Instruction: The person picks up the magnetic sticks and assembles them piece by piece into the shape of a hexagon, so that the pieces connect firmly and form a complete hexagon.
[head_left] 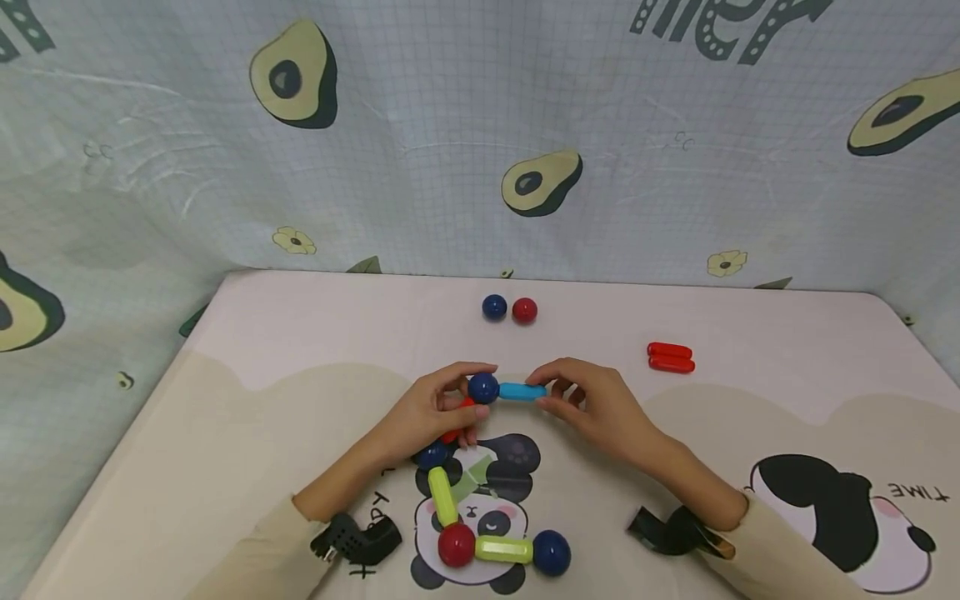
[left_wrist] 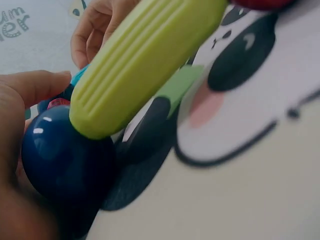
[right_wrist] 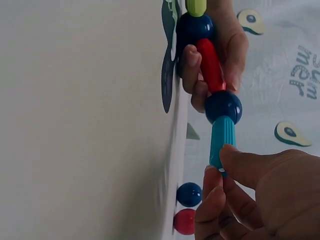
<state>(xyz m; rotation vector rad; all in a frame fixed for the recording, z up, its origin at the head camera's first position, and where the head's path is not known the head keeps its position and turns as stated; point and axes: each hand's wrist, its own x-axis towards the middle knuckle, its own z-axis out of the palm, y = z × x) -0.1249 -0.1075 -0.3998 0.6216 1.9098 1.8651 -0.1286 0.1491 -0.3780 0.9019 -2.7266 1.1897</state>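
In the head view a chain of balls and rods curves over the table. My left hand (head_left: 431, 417) grips its upper part, around the red rod (right_wrist: 211, 65) and beside the upper blue ball (head_left: 483, 387). My right hand (head_left: 596, 404) pinches the far end of a light blue rod (head_left: 521, 392), whose other end touches that ball. Lower down come another blue ball (left_wrist: 67, 155), a yellow-green rod (left_wrist: 145, 65), a red ball (head_left: 456, 545), a second yellow-green rod (head_left: 504, 549) and an end blue ball (head_left: 551, 552).
Behind the hands lie a loose blue ball (head_left: 494, 307) and a loose red ball (head_left: 524, 311). Two red rods (head_left: 671, 357) rest side by side at the right. The table (head_left: 300, 333) has a printed cover, with a patterned cloth (head_left: 420, 150) hanging behind it.
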